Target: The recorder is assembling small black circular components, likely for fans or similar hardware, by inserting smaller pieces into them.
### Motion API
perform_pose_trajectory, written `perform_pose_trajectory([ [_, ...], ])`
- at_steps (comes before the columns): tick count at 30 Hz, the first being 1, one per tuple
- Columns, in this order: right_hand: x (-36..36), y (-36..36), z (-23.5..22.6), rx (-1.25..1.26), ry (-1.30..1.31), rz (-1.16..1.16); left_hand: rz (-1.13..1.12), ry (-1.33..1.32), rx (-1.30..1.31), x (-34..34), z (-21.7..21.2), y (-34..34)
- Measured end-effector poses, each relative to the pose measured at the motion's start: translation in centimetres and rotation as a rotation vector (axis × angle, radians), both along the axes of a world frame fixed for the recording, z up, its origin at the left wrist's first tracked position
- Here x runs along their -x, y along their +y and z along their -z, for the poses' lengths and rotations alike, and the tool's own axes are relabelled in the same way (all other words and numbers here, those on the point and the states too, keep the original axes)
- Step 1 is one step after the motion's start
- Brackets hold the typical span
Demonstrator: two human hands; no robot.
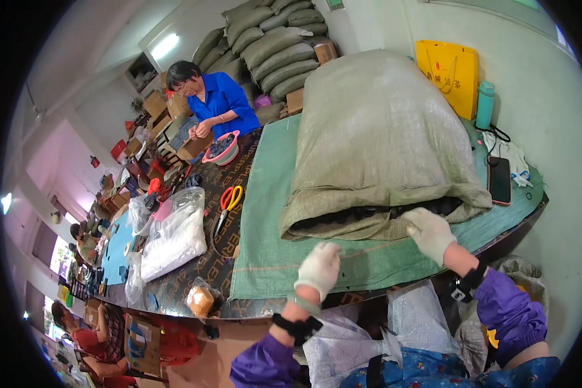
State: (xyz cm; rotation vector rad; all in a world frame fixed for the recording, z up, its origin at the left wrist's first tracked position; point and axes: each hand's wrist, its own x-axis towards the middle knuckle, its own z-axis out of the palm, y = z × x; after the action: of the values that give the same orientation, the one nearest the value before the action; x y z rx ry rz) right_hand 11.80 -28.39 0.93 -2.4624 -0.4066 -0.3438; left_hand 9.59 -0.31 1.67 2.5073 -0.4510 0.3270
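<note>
A large grey-green woven sack point(381, 123) lies on its side on the table, its mouth gaping toward me. Dark pieces show inside the mouth; their kind is hard to tell. My right hand point(429, 234), in a white glove, is at the lower lip of the mouth with its fingers curled together. Just in front of the sack, above a flat green woven sheet point(258, 265), my gloved left hand point(320, 266) has its fingers closed. Whatever either hand may hold is hidden.
Scissors point(226, 205) with yellow-and-red handles and a clear plastic bag point(174, 233) lie to the left. A phone point(499, 180), a teal bottle point(485, 105) and a yellow paper bag point(449, 77) stand or lie at right. Across the table, a person in blue works over a pink bowl point(222, 152).
</note>
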Motion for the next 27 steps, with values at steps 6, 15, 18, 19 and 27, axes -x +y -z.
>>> perform_pose_trajectory([
  [6, -4.2, 2.3, -1.4, 0.253, 0.025, -0.037, -0.293, 0.156, -0.430, -9.3, -1.7, 0.5],
  [15, -2.0, 2.6, 0.8, 0.459, -0.141, -0.173, -0.218, 0.187, -0.385, -8.2, -0.6, 0.0],
  [18, -0.7, 1.9, 1.0, 0.476, -0.104, -0.207, -0.159, 0.124, -0.380, -5.2, 0.4, -0.3],
  [19, -0.1, 1.8, 1.1, 0.461, -0.114, -0.213, -0.151, 0.111, -0.426, -4.3, 0.5, -0.3],
  [27, 2.4, 0.8, 0.5, 0.550, -0.076, -0.030, -0.282, 0.338, -0.249, -0.1, -0.8, 0.4],
])
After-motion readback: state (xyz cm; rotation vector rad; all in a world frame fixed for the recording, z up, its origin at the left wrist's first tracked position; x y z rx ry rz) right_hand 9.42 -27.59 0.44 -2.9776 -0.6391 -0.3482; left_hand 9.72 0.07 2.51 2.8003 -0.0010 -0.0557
